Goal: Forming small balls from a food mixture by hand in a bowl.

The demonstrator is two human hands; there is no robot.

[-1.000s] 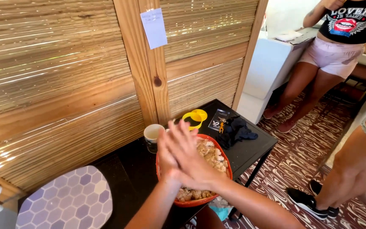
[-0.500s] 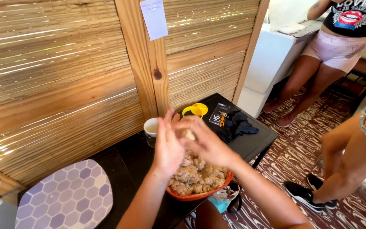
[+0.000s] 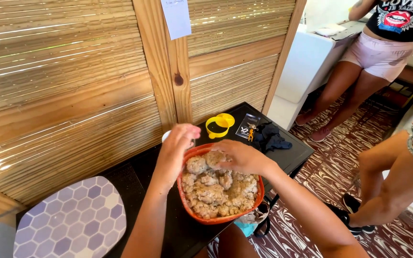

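An orange bowl (image 3: 259, 196) full of crumbly brown dough lumps (image 3: 216, 191) sits on a black table (image 3: 297, 148). My left hand (image 3: 175, 148) hovers at the bowl's far left rim, fingers curled, in front of a white cup that it mostly hides. My right hand (image 3: 242, 156) rests palm down on the dough at the bowl's far side, fingers pressing a rounded lump (image 3: 214, 158).
A yellow round cutter (image 3: 219, 124), a dark packet (image 3: 247, 126) and black cloth (image 3: 271, 139) lie at the table's far end. A hexagon-patterned board (image 3: 72, 222) lies at left. A bamboo wall stands behind. Two people (image 3: 374, 57) (image 3: 407, 167) stand on the patterned floor at right.
Both hands were raised together above the bowl; they have parted and dropped, the right one onto the dough, the left to the bowl's rim. The view has shifted slightly.
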